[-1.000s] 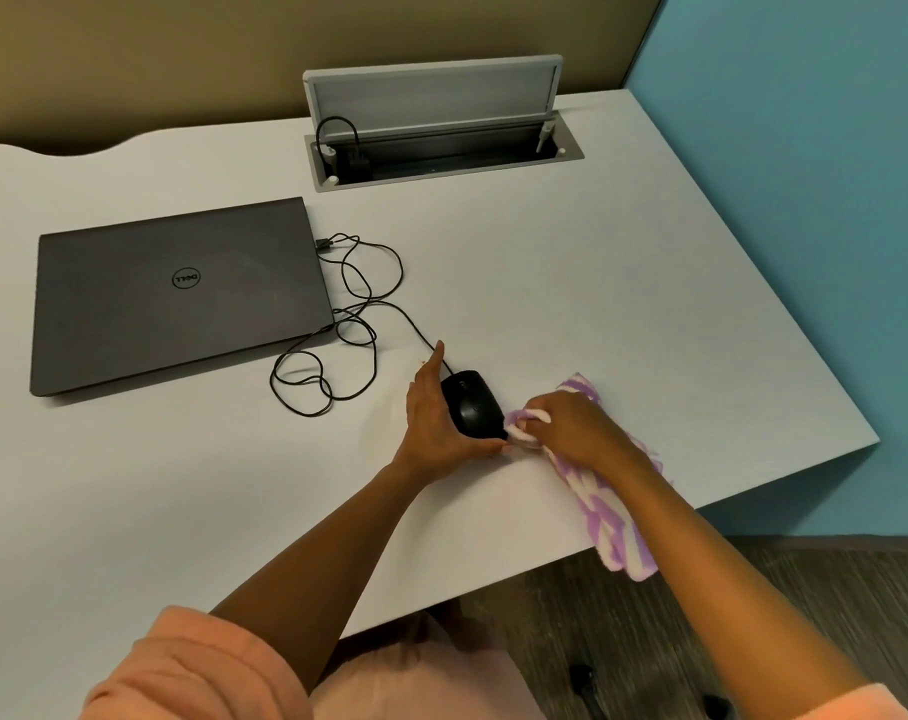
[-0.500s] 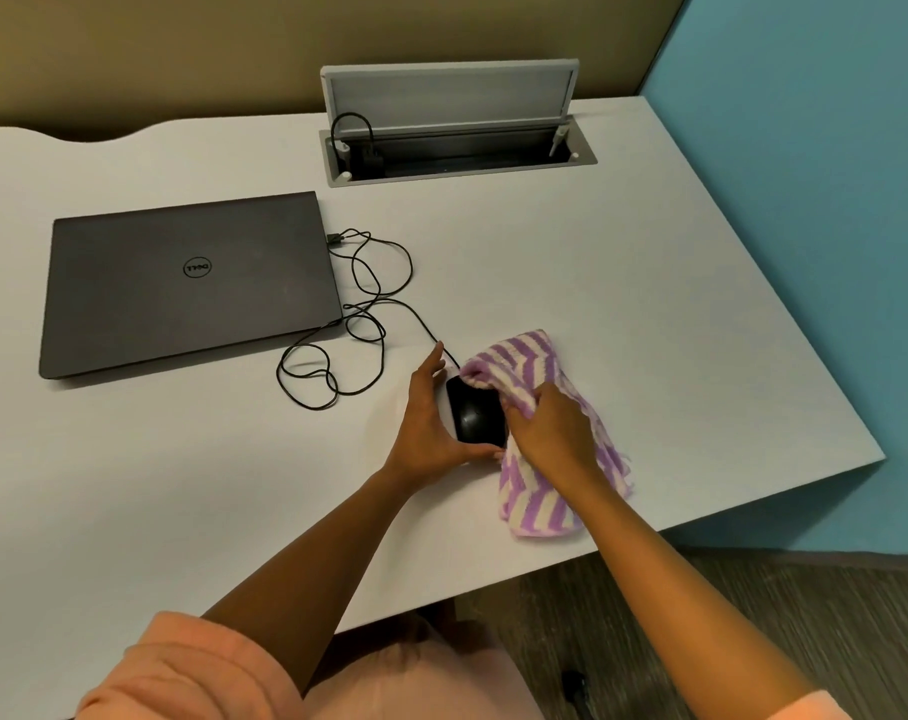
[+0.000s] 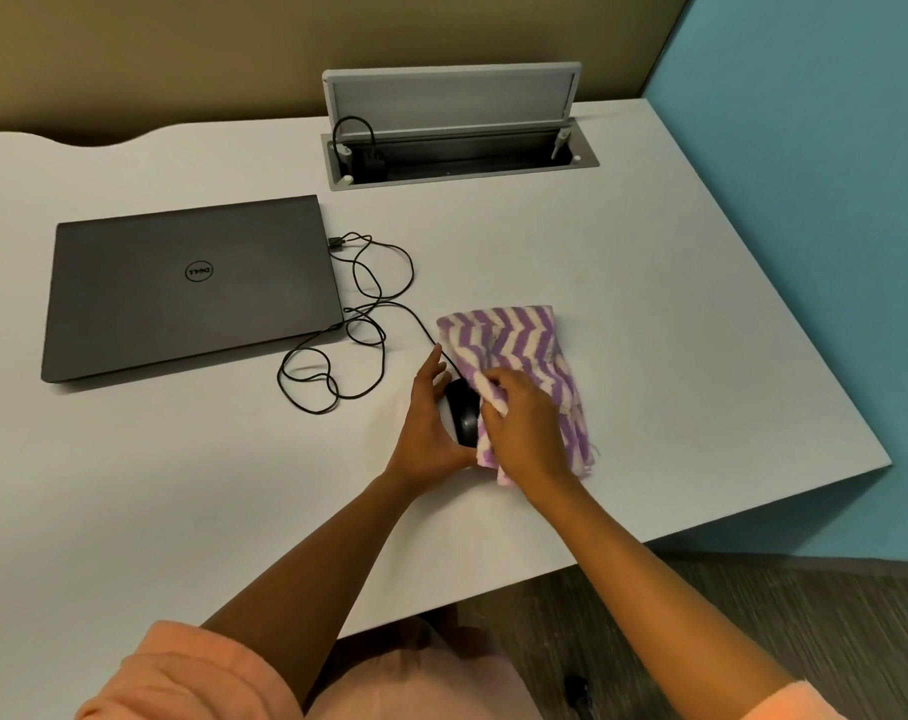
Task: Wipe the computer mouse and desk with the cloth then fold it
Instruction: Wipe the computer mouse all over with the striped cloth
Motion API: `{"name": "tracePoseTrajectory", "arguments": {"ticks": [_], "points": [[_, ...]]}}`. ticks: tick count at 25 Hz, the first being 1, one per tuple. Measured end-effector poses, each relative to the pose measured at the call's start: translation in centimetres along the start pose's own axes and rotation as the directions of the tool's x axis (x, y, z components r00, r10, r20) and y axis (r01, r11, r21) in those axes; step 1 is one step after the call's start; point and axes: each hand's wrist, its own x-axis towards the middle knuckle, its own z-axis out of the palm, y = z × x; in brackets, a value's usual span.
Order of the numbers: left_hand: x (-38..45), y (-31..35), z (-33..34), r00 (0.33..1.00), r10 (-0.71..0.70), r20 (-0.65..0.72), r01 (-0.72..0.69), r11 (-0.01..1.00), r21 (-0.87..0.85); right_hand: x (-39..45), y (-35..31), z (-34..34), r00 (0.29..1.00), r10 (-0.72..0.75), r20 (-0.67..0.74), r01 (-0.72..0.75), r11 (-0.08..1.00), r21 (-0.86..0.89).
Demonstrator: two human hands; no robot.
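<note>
soft even indoor light, faint shadows, wide-angle bowing at edges

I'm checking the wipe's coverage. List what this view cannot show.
Head view only:
- Right side of the mouse: covered by the cloth and right hand.
- Left hand fingertips: behind the mouse.
- Cable box interior: too dark.
- Desk dirt: too fine to see.

Mouse (image 3: pixel 463 419) on desk (image 3: pixel 649 314) right of laptop (image 3: pixel 189 285); cloth (image 3: pixel 519 350) over it
</note>
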Motion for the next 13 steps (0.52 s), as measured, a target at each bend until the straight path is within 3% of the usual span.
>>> {"name": "tracePoseTrajectory", "arguments": {"ticks": [2, 4, 9, 13], "points": [[0.2, -0.2, 0.2, 0.999, 0.022, -0.025, -0.022, 1.000, -0.013, -0.8, 0.3, 0.5, 0.982, -0.188, 0.034, 0.191, 0.971, -0.146], [0.2, -0.1, 0.4, 0.999, 0.032, -0.040, -0.033, 0.999, -0.023, -0.2, 0.5, 0.7, 0.970, -0.225, 0.087, 0.238, 0.953, -0.187], [-0.2, 0.3, 0.0, 0.999, 0.045, -0.024, -0.045, 0.999, -0.030, 3.5, 0.8, 1.6, 0.989, -0.099, 0.110, 0.118, 0.975, -0.187], [-0.1, -0.1, 0.0, 0.999, 0.041, -0.018, -0.042, 0.999, -0.030, 5.5, 1.1, 1.0, 0.987, 0.012, 0.158, -0.003, 0.998, -0.055]]}}
